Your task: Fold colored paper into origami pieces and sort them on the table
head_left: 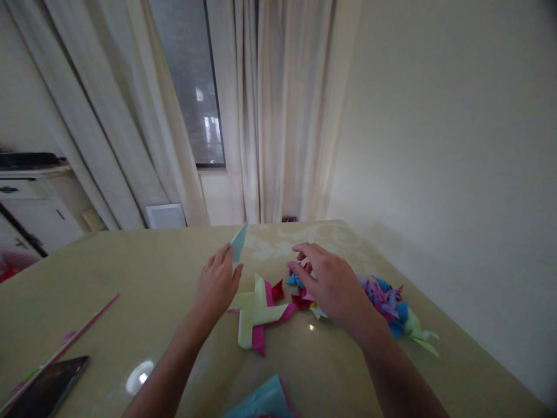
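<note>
My left hand pinches a pale blue piece of folded paper, which points up and to the right above the table. Over a group of small folded paper pieces in red, blue and yellow, my right hand hovers with its thumb and fingers apart and nothing between them. Between and just below the hands lies a folded paper pinwheel shape in light green and magenta. At the bottom edge a blue folded paper with a pink edge is partly cut off.
A pile of colourful paper origami sits on the right of the table, near the wall. On the left lie a long pink stick and a dark phone. Curtains and a window stand behind.
</note>
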Available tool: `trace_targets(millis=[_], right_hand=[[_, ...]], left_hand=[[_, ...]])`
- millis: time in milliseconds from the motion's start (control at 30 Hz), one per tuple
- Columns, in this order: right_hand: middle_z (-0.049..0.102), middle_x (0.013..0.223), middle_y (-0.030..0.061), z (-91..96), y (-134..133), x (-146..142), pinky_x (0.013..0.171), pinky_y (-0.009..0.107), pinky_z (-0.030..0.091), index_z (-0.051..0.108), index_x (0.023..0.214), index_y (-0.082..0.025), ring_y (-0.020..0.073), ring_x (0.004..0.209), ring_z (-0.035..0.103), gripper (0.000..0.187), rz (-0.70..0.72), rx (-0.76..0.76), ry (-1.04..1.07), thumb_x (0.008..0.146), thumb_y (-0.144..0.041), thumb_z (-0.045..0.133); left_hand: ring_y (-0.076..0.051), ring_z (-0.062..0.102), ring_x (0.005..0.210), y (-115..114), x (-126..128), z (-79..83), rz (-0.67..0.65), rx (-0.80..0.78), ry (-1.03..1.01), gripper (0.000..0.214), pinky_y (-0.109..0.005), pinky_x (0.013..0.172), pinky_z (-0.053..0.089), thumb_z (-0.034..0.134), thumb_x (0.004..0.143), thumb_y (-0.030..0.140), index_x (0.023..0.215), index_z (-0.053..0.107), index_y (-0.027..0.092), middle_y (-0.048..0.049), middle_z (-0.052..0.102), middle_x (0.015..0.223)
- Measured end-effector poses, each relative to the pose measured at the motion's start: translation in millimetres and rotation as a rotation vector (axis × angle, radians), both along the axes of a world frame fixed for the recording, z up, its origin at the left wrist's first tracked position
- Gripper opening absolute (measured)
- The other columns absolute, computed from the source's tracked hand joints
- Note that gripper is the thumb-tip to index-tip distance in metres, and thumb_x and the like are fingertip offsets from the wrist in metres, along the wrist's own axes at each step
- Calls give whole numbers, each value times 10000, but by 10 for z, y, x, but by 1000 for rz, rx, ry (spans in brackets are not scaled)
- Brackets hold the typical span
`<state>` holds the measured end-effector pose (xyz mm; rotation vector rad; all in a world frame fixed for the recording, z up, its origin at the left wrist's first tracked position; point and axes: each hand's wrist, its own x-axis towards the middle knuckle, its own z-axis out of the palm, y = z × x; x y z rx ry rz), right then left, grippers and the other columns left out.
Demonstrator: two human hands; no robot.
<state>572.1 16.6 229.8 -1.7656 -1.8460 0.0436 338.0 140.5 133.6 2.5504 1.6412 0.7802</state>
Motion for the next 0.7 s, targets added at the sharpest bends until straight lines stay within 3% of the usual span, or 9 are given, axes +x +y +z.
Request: trace_targets(millis=[100, 167, 233, 367, 500, 633, 700], right_hand=[[763, 1252, 122, 28, -111, -135, 818, 337, 598, 631, 1386, -191, 219, 914, 769, 443, 141, 84, 332, 1030, -453, 664], [752, 1276, 125, 52, -209, -220, 726, 300, 611, 575, 1442, -204, 216, 921, 769, 528, 266, 46, 518, 1023, -514, 654], [768, 1223, 100, 82, -321, -294, 680, 271, 605, 580, 1416, -222, 210, 920, 766, 477, 354, 23, 618, 1040, -511, 625], [791, 1077, 67, 105, -525, -369, 860, 314, 592, 699, 1226, -224, 213, 964, 749, 250, 318, 149, 485, 1078, -355, 546], [800, 1112, 66, 7, -738, -290, 939, 336, 559, 738, 1190, -230, 220, 1031, 745, 269, 397, 104, 311, 1073, -231, 496], [788, 1205, 52, -286, -1081, -208, 964, 315, 550, 697, 1275, -252, 212, 1086, 742, 252, 487, -99, 172, 1072, -217, 553], [791, 1140, 41, -528, -1266, -258, 900, 295, 558, 684, 1250, -244, 208, 1011, 747, 216, 492, -159, 76, 1053, -202, 604]], left_hand=[[-318, 461, 1523, -443, -26, 410, -189, 235, -212, 513, -486, 1280, 371, 475, 1097, 346, 1578, 444, 168, -160, 486, 1650], [-288, 467, 1529, -815, 0, 591, -388, 225, -196, 525, -463, 1273, 401, 504, 1101, 353, 1602, 414, 226, -120, 480, 1669], [-285, 489, 1516, -1163, 30, 676, -512, 187, -146, 563, -466, 1250, 441, 535, 1097, 352, 1628, 374, 255, -117, 494, 1663], [-284, 505, 1504, -1638, -63, 665, -586, 121, -117, 611, -485, 1242, 454, 556, 1093, 326, 1659, 327, 311, -95, 504, 1663], [-283, 520, 1497, -1889, -416, 426, -587, -132, -140, 587, -483, 1231, 475, 616, 1061, 389, 1610, 413, 417, -33, 502, 1669], [-419, 346, 1591, -1961, -729, -181, -567, -385, -40, 1037, -653, 1245, 400, 843, 861, 515, 1697, 238, 418, -90, 374, 1746], [-429, 373, 1572, -1928, -777, -518, -530, -446, -26, 958, -683, 1247, 371, 830, 875, 447, 1678, 307, 411, -106, 430, 1713]])
